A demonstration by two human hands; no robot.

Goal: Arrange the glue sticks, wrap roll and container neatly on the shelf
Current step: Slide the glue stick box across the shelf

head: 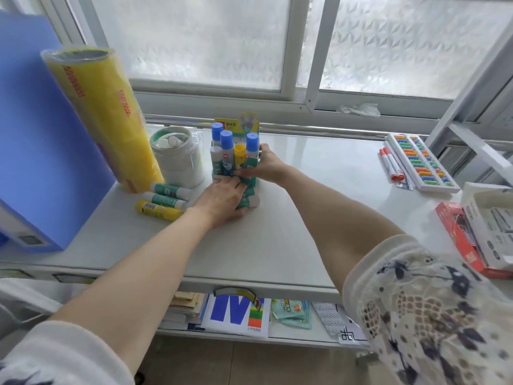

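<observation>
Head view of the upper shelf [277, 245] below a frosted window. Near its middle stands the glue-stick display box [236, 173], a green-and-white printed card carton carrying upright glue sticks [226, 140] with blue caps and one with a yellow cap. The left hand [222, 201] lies against the box's lower front with its fingers [238, 186] curled onto the card; the right hand [263, 165] closes round the box's right side, thumb forward, so both hands grip the carton. Judged from its look, the box is light thin card that would buckle under a hard squeeze, and the loosely standing sticks could topple if it tilts; a low, two-sided hold near the base, as shown, seems the safest purchase. Just left of it stands the container [177, 159], a squat white tub, lid off, with small items inside; it appears rigid and easily taken round its wall. Further left the wrap roll [102, 118], a tall yellow cylinder in glossy clear film, leans against a blue box [41, 140]; it is probably the heaviest piece and slippery, best gripped round its middle. Three loose glue sticks [163, 201], two green-and-white and one yellow, lie on their sides before the tub and would roll readily.
</observation>
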